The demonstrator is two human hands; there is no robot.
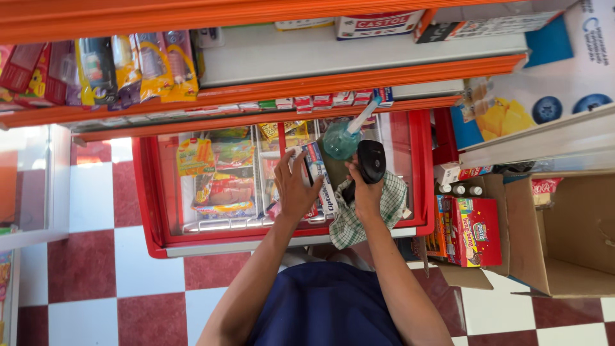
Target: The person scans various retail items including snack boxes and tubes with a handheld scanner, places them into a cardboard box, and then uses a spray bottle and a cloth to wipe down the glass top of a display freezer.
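Black handheld barcode scanner [371, 161] sat gripped in my right hand [366, 189]; left hand [296, 189] lay flat on 1 striped carton [318, 172], mid-scan; aiming came next, I judged.

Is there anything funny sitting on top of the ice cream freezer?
Yes. A checked cloth lies crumpled on the freezer's glass lid, hanging over its front edge, with a green spray bottle beside it. The right hand holds a black scanner.
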